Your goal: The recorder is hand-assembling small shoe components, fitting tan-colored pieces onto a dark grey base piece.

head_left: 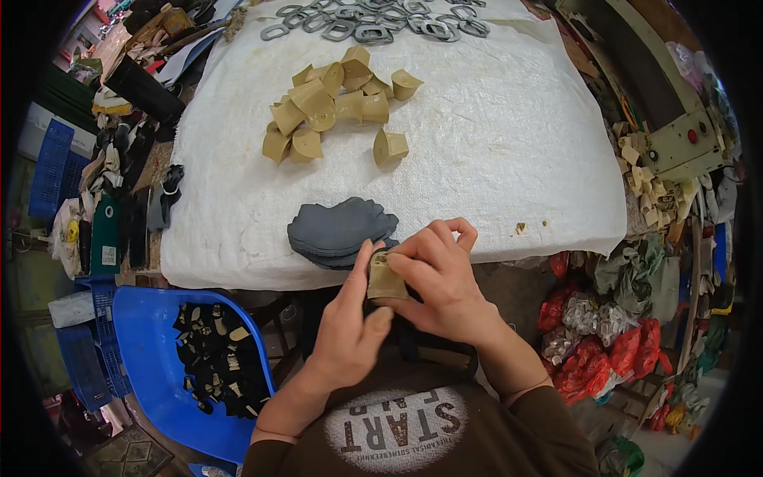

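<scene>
Close to my body, at the table's front edge, both hands grip one tan shoe heel (pixel 386 282). My left hand (pixel 350 322) steadies its left side, with the thumb low beside it. The fingers of my right hand (pixel 439 278) are bent over its top and right side, and the right thumb presses near its bottom. A dark edge shows along the top of the heel; what it is I cannot make out. Just beyond my hands lies a stack of dark grey cut sheet pieces (pixel 338 230). Farther off, several loose tan heels (pixel 314 99) form a pile, with one heel (pixel 390 148) apart from it.
White woven sheeting (pixel 493 143) covers the table. Grey ring-shaped pieces (pixel 373 33) lie at its far end. A blue tub (pixel 151 374) at lower left holds black and tan pieces. Red plastic bags (pixel 584 366) sit at right, below a machine (pixel 683 147) with a red button.
</scene>
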`<state>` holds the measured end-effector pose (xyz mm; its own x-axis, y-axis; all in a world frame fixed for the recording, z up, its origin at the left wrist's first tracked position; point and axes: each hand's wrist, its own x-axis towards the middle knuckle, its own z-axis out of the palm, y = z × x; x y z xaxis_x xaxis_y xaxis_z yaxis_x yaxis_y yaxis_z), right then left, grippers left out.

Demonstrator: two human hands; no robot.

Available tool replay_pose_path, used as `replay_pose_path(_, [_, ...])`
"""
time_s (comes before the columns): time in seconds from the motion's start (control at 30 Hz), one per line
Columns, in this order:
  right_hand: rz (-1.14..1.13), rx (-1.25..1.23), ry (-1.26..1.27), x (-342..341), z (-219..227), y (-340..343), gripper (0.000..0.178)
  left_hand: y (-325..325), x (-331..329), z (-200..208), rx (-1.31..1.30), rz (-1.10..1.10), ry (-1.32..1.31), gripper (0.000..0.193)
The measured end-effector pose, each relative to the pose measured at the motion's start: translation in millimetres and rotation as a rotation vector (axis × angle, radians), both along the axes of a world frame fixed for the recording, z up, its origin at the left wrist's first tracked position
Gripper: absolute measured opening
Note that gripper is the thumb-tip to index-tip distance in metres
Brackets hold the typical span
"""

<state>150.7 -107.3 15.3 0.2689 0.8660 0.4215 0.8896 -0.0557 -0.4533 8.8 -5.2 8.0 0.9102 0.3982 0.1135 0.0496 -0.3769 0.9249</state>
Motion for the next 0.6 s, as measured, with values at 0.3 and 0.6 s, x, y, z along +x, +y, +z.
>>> replay_pose_path(0.3, [0.200,0.113,0.247,0,-5,-2,0.044,12,3,-23,-1.187,-0.177,-0.002,0.041])
replay_pose_path(0.6, [0.163,0.149,0.298,0,-14,-2,0.048,-4,11,-13,-1.059,0.076,-0.088,0.031])
